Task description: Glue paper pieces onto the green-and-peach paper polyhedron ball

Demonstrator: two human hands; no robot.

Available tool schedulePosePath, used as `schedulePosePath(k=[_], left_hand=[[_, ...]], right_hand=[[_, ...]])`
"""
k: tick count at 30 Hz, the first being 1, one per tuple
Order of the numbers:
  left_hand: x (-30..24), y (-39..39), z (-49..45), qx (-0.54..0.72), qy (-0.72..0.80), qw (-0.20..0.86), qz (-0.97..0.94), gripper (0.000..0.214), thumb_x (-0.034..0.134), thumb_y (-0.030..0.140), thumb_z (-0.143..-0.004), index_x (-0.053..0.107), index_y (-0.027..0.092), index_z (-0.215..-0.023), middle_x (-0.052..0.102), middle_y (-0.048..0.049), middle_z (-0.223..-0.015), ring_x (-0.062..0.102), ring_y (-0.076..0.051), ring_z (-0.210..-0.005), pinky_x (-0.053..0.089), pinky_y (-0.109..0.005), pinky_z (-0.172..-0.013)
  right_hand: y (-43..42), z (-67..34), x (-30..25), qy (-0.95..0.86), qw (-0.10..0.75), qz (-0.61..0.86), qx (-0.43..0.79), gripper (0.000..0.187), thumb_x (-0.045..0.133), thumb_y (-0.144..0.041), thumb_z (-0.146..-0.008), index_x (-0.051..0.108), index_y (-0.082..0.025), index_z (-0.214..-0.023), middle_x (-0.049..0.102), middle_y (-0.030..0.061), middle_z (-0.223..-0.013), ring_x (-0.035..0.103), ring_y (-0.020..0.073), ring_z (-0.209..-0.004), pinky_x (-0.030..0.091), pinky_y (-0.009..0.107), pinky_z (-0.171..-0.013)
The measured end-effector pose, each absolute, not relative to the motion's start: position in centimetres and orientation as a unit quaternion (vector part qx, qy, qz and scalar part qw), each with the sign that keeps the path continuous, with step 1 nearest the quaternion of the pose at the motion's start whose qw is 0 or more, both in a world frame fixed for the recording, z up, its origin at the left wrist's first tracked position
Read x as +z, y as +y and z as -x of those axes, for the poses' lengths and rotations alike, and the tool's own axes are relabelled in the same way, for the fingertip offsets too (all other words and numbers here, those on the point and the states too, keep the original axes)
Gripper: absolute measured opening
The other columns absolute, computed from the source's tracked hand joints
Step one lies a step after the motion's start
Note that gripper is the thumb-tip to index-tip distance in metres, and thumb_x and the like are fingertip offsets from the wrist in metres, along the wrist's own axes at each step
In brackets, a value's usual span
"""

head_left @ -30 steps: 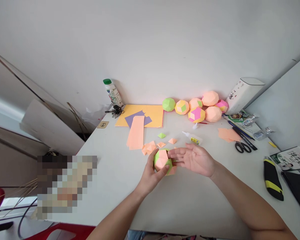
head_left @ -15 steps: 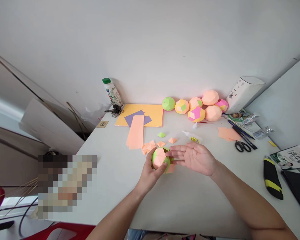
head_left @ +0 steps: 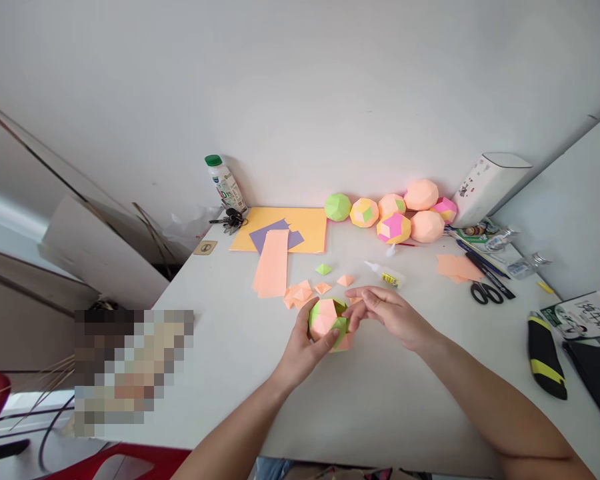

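My left hand is wrapped round a faceted paper ball in light green and peach, with the thumb across its near side. The ball has a gap on its upper right side. At that gap is my right hand, its fingers bent and partly apart, with fingertips touching the ball's edge. I see nothing held in it. Just beyond the ball lie small folded peach paper pieces and a green paper piece. A glue bottle lies behind my right hand.
Several finished paper balls stand along the wall. Peach paper strips overlap a yellow sheet at the back left. On the right are scissors, pens and a black-and-yellow tool. A bottle stands back left.
My right hand has turned from a palm-up, outstretched pose to bent fingers at the ball's gap. The ball has tilted and shifted slightly right and down in my left hand.
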State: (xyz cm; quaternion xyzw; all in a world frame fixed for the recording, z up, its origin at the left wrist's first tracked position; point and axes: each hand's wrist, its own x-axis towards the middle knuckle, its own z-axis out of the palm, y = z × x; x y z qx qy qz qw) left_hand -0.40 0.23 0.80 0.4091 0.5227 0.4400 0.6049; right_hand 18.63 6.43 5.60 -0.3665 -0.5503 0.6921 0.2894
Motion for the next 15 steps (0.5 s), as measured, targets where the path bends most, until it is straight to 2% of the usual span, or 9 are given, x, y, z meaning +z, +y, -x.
schedulePosePath(k=[2,6,11,13,15], left_hand=[[0.7,0.2,0.5,0.435,0.525,0.604,-0.412,0.079,0.07,0.043,-0.076,0.028,0.022,-0.14,0.051,-0.0138,-0.135,0.052,-0.03,-0.122,0.045,-0.044,-0.098],[0.5,0.2,0.5,0.417,0.516,0.621,-0.417,0.081,0.07,0.042,-0.077,0.025,0.022,-0.141,0.054,-0.0141,-0.132,0.054,-0.03,-0.119,0.045,-0.046,-0.098],[0.6,0.0,0.5,0.412,0.502,0.634,-0.42,0.082,0.07,0.041,-0.077,0.025,0.023,-0.142,0.052,-0.0136,-0.135,0.053,-0.03,-0.121,0.045,-0.045,-0.1],[0.7,0.0,0.5,0.42,0.485,0.642,-0.42,0.081,0.07,0.042,-0.077,0.026,0.024,-0.142,0.053,-0.0125,-0.134,0.054,-0.029,-0.121,0.045,-0.043,-0.1],[0.8,-0.1,0.5,0.427,0.463,0.651,-0.424,0.079,0.069,0.042,-0.077,0.027,0.024,-0.142,0.053,-0.0118,-0.134,0.054,-0.029,-0.12,0.045,-0.042,-0.1]], right_hand=[[6.2,-18.6,5.8,-0.603,0.304,0.381,0.632,0.047,0.043,-0.051,-0.095,0.059,-0.013,-0.117,0.071,0.0052,-0.069,0.065,0.024,-0.097,0.04,0.046,-0.1],[6.1,-18.5,5.7,-0.645,0.338,0.392,0.562,0.046,0.04,-0.05,-0.096,0.054,-0.017,-0.124,0.071,0.0075,-0.088,0.065,0.0218,-0.093,0.048,0.042,-0.09],[8.0,-18.9,3.7,-0.645,0.371,0.445,0.498,0.034,0.041,-0.043,-0.095,0.059,-0.019,-0.11,0.068,0.0074,-0.092,0.064,0.0207,-0.089,0.051,0.04,-0.083],[8.9,-19.0,2.3,-0.669,0.348,0.478,0.451,0.027,0.041,-0.035,-0.094,0.062,-0.02,-0.104,0.067,0.0085,-0.101,0.063,0.0223,-0.096,0.052,0.041,-0.083],[9.6,-19.1,0.7,-0.734,0.321,0.472,0.369,0.024,0.044,-0.028,-0.091,0.063,-0.021,-0.104,0.061,0.0104,-0.12,0.056,0.0255,-0.114,0.048,0.045,-0.092]])
